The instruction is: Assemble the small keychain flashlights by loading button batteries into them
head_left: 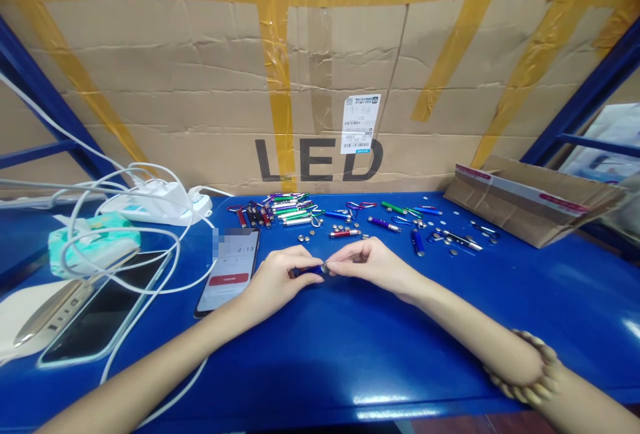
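Note:
My left hand [285,273] is closed around a small blue flashlight tube [309,271], which lies sideways between thumb and fingers. At the tube's right end, my right hand [367,262] pinches a small silver button cell [325,266]; its exact fit at the opening is too small to tell. Beyond my hands lie a red flashlight [344,234] and loose button cells [340,227]. Further back, a pile of green and silver flashlights [293,211] with carabiner clips is heaped near the carton. A purple flashlight [384,224] and an upright-looking blue tube [417,243] are to the right.
A lit phone [230,281] lies beside my left forearm. Further left are a second phone [107,314], tangled white cables [175,247], a tissue pack [93,241] and a power strip [155,204]. A large taped carton [210,87] stands behind; an open cardboard box [520,201] sits right.

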The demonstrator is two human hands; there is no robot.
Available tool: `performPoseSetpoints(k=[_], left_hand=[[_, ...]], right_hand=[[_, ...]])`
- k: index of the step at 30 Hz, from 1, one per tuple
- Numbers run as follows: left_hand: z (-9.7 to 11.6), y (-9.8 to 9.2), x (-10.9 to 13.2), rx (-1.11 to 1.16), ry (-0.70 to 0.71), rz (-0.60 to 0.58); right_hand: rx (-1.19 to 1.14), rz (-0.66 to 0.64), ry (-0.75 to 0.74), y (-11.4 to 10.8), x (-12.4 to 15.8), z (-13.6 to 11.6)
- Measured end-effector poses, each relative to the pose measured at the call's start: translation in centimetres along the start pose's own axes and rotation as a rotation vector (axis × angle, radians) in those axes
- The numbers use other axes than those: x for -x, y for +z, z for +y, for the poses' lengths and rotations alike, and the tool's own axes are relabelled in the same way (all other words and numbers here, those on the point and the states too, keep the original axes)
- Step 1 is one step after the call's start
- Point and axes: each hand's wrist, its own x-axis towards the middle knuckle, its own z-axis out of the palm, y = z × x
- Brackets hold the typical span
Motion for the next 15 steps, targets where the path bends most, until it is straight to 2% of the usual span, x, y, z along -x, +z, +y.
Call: performPoseSetpoints(k=[8, 12, 15], left_hand=[[0.07, 0.01, 0.28, -0.054, 0.038, -0.065], [0.24, 0.02, 0.31, -0.082, 0.081, -0.103], [0.23, 0.01, 0.33, -0.132, 0.099, -0.116]], right_hand=[[-0.003, -0.04, 0.136, 0.21, 0.1, 0.47], [-0.024, -0.069, 0.146, 0.27, -0.07, 0.77], [0.043, -0.039, 0.114, 0.52, -0.11, 0.81]])
